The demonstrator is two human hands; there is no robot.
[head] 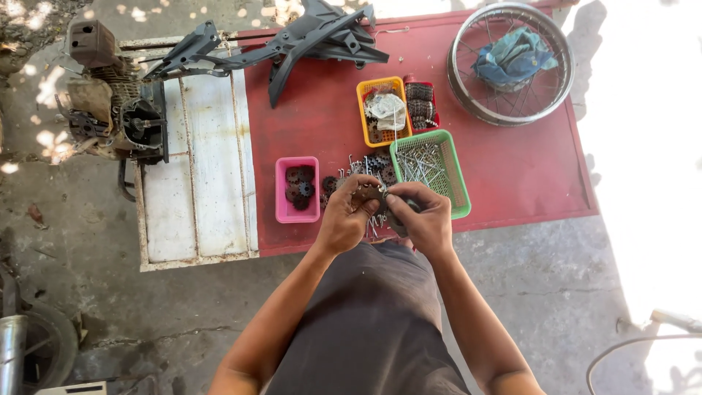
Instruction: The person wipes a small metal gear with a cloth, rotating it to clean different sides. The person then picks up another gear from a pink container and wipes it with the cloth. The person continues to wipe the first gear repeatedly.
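rusty brown, the small metal part [368, 194] is pinched between both hands, the left hand [347, 216] and the right hand [424, 216] each closed on it just above the near edge of the red surface [512, 175]. held right over that edge, it could slip and drop to the concrete floor [541, 285] rather than among the loose sprockets [376, 164] between the pink tray [281, 194] and the green basket [457, 186]. an elbow nudge could also scatter the basket's thin spokes [424, 162].

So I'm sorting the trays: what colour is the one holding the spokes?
Green, seen in the head view, just beyond the right hand.
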